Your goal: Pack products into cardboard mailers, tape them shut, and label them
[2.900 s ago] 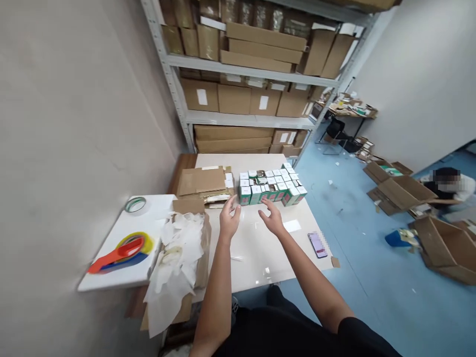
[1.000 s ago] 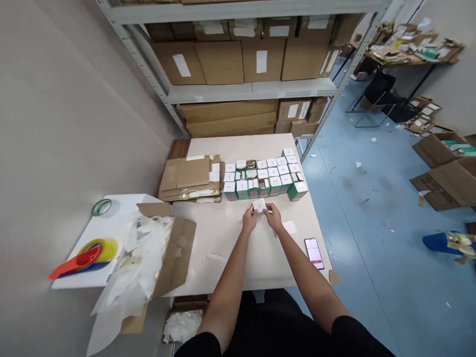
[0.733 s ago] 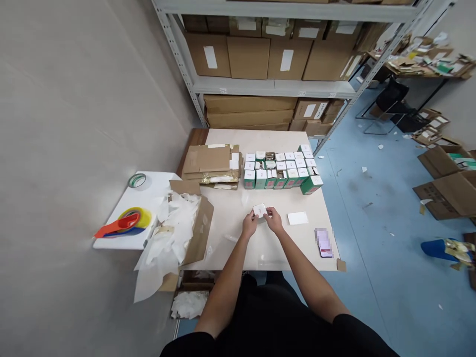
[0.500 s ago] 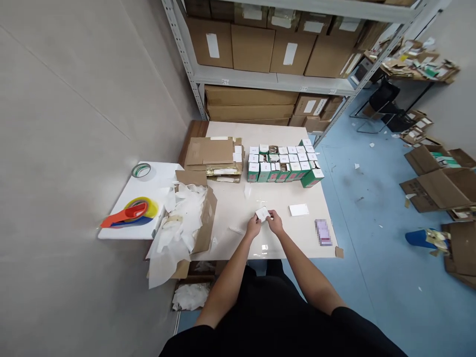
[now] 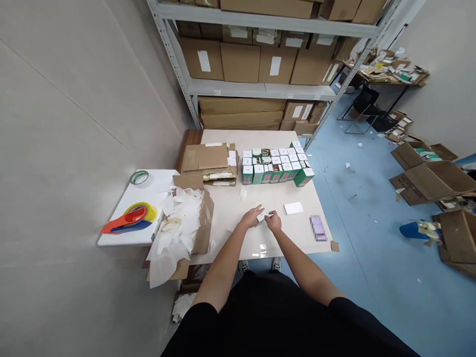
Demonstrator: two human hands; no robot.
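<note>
A small white-topped box with a bit of green on its near side is between my hands over the front of the table. My left hand grips it from the left, fingers reaching along its far edge. At its right edge, my right hand is closed, the fingertips pinching there; the exact grip is too small to make out. Just right of my hands lies a flat white box. Farther back stand rows of green-and-white boxes, some with their tops open.
Flattened cardboard is stacked at the back left. An open carton spills white paper beside the table. Tape rolls and an orange tape dispenser sit on a white side surface. A pixelated purple item lies near the right edge.
The small box has tipped so its green side shows, and my left hand has spread farther over it. The camera view has shifted, bringing my shoes into sight.
</note>
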